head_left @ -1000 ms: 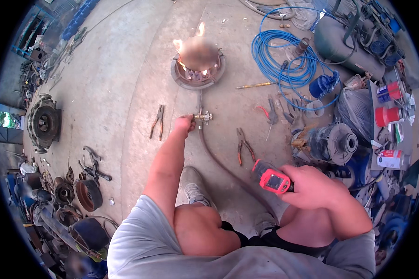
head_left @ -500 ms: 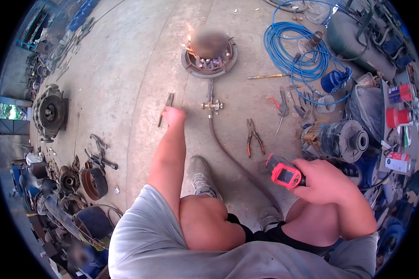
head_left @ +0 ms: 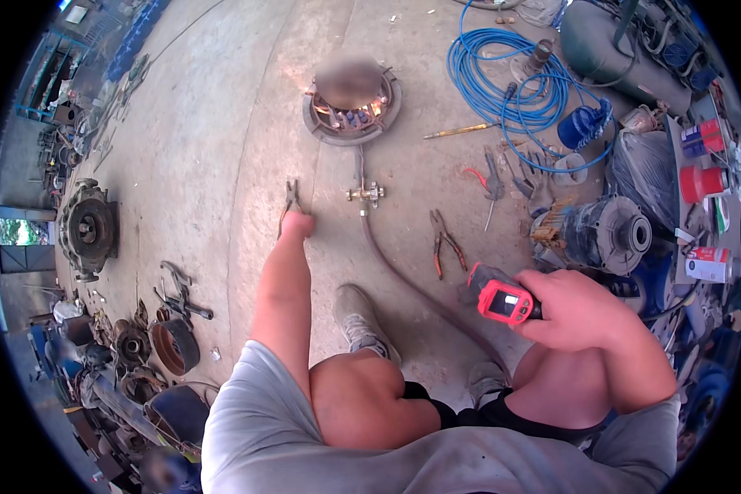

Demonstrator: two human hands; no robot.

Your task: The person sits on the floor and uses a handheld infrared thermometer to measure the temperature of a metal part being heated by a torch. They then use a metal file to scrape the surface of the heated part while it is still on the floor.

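Note:
My left hand (head_left: 297,223) is stretched forward, closed around the handles of a pair of pliers (head_left: 293,196). The jaws point away from me and stand a little apart, with nothing visible between them. Over my right knee, my right hand (head_left: 575,309) grips a red and black handheld infrared thermometer (head_left: 505,301) with a small screen. Its front faces away, toward the floor ahead. Beyond my left hand, a round gas burner (head_left: 319,129) burns with orange flames. A dark, rounded object (head_left: 350,85) rests on it, too blurred to name.
A brass valve (head_left: 365,194) and a hose (head_left: 385,259) run from the burner between my feet. Orange-handled pliers (head_left: 445,244) and red-handled pliers (head_left: 490,183) lie to the right. Farther out are a coiled blue hose (head_left: 477,70), a motor (head_left: 605,239) and, leftward, a round metal housing (head_left: 86,226).
The view has shifted slightly. My left hand has drawn the pliers a little nearer, and their jaws have parted. Flames beside the burner's object look lower. The thermometer stays in my right hand.

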